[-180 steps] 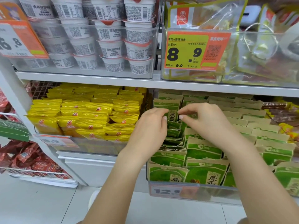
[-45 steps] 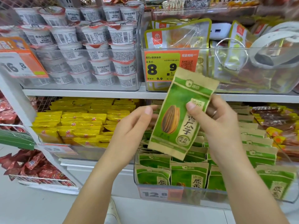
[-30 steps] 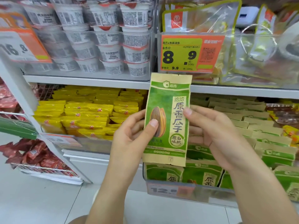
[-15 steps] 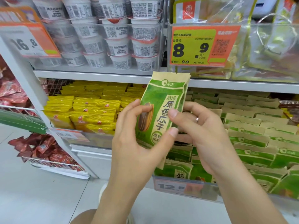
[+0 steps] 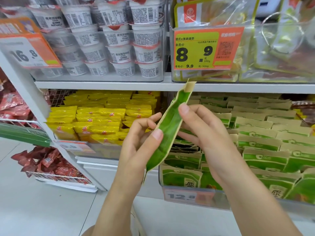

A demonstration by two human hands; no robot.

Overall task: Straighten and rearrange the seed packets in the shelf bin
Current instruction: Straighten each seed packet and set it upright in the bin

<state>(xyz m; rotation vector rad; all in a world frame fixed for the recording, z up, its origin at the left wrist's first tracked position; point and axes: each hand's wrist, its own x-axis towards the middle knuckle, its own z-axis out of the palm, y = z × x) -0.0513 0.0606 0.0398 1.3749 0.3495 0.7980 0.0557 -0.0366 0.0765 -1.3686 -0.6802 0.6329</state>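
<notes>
Fingers: both hands pinch one green seed packet [image 5: 167, 126], turned nearly edge-on to the camera and tilted, its tan top edge pointing up toward the shelf [image 5: 119, 85] above.
Left hand [image 5: 141, 142]: thumb pressed on the packet's near face, the other fingers curled behind it.
Right hand [image 5: 204, 132]: thumb tip on the packet's upper part, fingers curled round its far side.
Shelf bin [image 5: 255, 204]: clear plastic, below and right of the hands, filled with rows of green seed packets [image 5: 262, 145] with tan tops; the held packet is above its left front corner, outside it.
Yellow packets [image 5: 102, 118]: stacked in the next bin to the left.
White cups [image 5: 109, 40]: stacked on the upper shelf.
Price tag [image 5: 204, 48]: orange and green, reads 8.9, upper right bin.
Bin tag [image 5: 187, 195]: reads 12.8, on the shelf bin's front.
</notes>
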